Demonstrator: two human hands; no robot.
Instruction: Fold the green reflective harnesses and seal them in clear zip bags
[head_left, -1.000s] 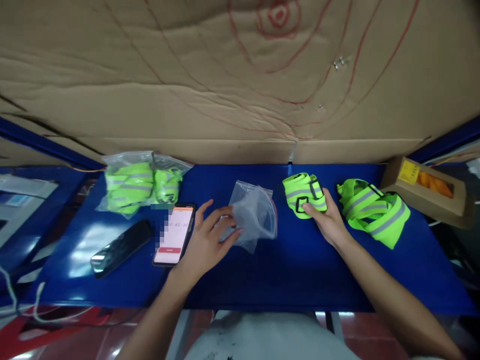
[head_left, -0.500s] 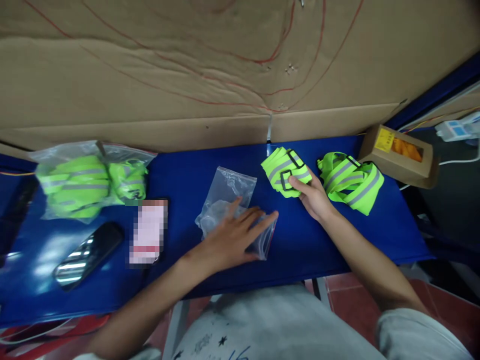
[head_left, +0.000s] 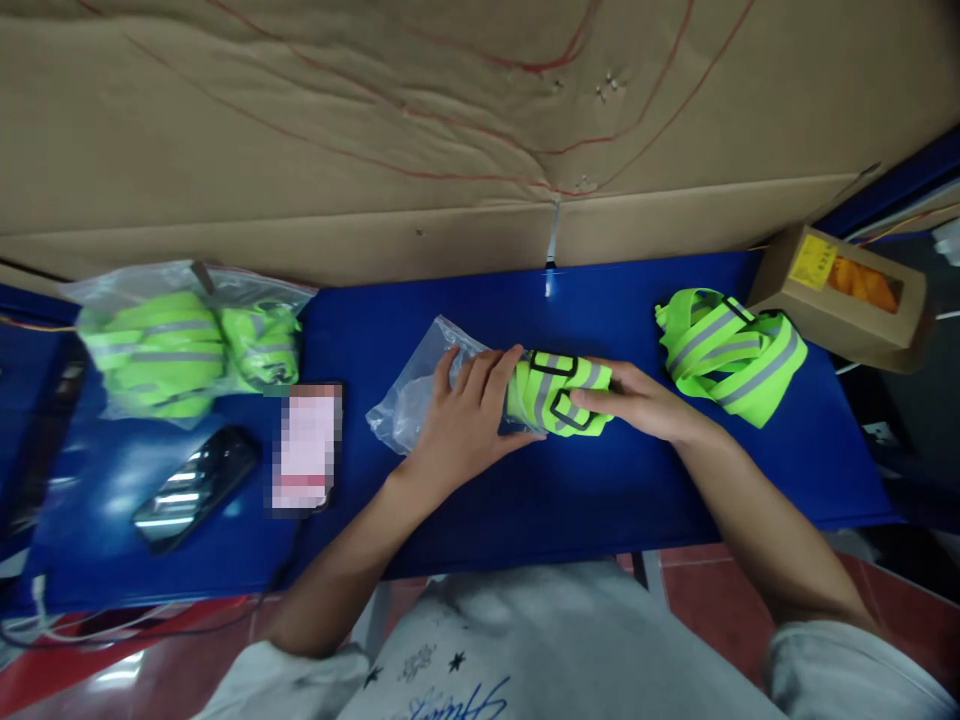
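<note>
My right hand grips a folded bundle of neon-yellow reflective straps with grey stripes and black buckles, thumb on top by the lower buckle. The bundle's left end is at the mouth of a clear plastic zip bag, partly inside as far as I can see. My left hand holds that bag near its mouth, fingers along the far side and thumb on the near side. The palm hides part of the bag. A second, loose heap of reflective straps lies to the right.
On the left lie bagged reflective straps, a dark phone-like device and a phone with a blurred screen. A cardboard box with orange contents stands at the back right. Behind the blue table rises a cardboard panel.
My right hand has brought the strap bundle left and nearer, to the bag's mouth. My left hand has closed in from lying spread over the bag to holding its mouth. The view has shifted slightly.
</note>
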